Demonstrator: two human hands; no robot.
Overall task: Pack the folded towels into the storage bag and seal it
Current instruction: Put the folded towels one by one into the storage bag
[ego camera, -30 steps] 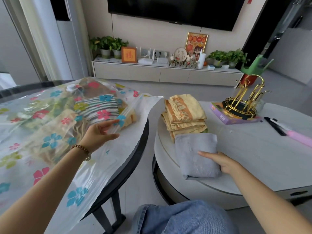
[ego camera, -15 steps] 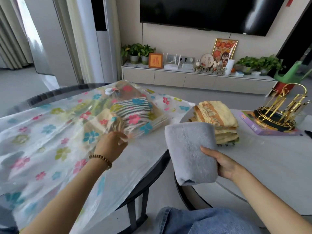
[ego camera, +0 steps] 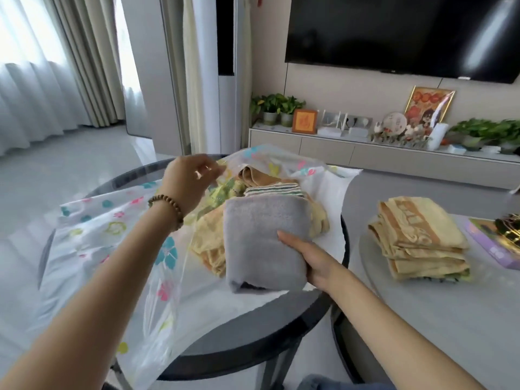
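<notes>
Gripping the folded grey towel [ego camera: 264,237] by its right edge with the right hand [ego camera: 318,266], forearm stretched in from the lower right, thumb flat on top, remaining fingers hidden under the cloth. Holding that towel at the open mouth of the flower-printed storage bag [ego camera: 92,235], over a yellow towel [ego camera: 209,243] and a striped towel [ego camera: 273,190] already inside; cannot tell whether resting on them or just above. Pinching the bag's upper flap with the left hand [ego camera: 188,181], wrist bent, fingers curled together on the clear plastic, flap held raised; beaded bracelet [ego camera: 168,209] on that wrist. Spread across the dark round table [ego camera: 253,356], with the near corner draped over the rim. Farther right, on the pale table [ego camera: 422,319], well apart from the bag: a stack of folded yellow towels [ego camera: 419,240], and behind it a purple book [ego camera: 495,249], cut off by the frame edge beside a blurred gold object [ego camera: 510,229]. Beyond, against the wall, a low cabinet [ego camera: 323,147] under a television [ego camera: 394,32].
</notes>
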